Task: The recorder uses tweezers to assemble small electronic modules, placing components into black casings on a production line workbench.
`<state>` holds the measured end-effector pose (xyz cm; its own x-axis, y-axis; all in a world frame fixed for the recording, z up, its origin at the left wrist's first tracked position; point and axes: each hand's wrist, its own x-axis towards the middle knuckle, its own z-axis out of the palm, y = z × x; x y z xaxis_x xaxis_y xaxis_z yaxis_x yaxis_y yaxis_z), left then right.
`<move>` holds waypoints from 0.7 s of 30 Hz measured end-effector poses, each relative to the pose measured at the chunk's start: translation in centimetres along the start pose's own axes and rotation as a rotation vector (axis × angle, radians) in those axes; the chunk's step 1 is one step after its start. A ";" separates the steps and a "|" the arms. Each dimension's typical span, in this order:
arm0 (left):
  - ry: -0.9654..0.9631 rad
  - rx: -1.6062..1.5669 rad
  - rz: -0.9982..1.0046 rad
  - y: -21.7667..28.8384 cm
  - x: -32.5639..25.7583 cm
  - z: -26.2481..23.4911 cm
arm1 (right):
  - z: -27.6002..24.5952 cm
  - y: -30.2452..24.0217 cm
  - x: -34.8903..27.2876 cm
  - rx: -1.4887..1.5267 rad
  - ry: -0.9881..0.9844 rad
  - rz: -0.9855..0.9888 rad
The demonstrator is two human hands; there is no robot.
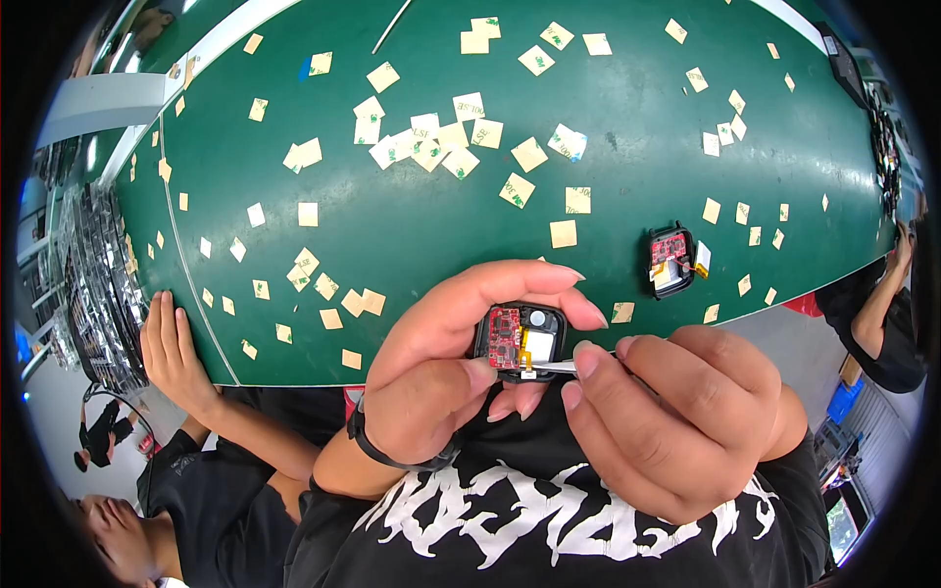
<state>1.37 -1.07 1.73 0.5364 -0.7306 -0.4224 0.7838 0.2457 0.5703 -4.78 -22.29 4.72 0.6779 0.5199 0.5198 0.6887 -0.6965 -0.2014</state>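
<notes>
My left hand [421, 377] is closed around a small black device housing [479, 343], just past the table's near edge. Inside the housing lie a red circuit board [505, 338], a white rectangular part [538, 346] and a yellow flex cable [527, 361]. My right hand [676, 421] pinches metal tweezers [557, 367] between thumb and fingers. Their tip meets the lower end of the cable, beside a small white piece; whether it grips anything is too small to tell. A second open housing [655, 279] with a red board rests on the table, a silver pouch battery [703, 257] at its right side.
Pale yellow backing-paper squares [424, 147] are scattered over the green table [627, 127]. A thin white rod [392, 26] lies at the far edge. Another person's hand [174, 343] rests at the left. Dark shiny trays [93, 284] are stacked beyond it. Another person's arm [882, 294] is at the right.
</notes>
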 end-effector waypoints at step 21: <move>-0.044 0.365 0.225 -0.8 -0.3 0.1 | -0.1 -0.3 0.5 0.195 0.058 0.131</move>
<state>0.56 -1.07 1.46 0.6617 -0.7126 -0.2332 0.4826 0.1667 0.8599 -4.70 -21.89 5.12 0.7529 0.3982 0.5240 0.6361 -0.6446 -0.4242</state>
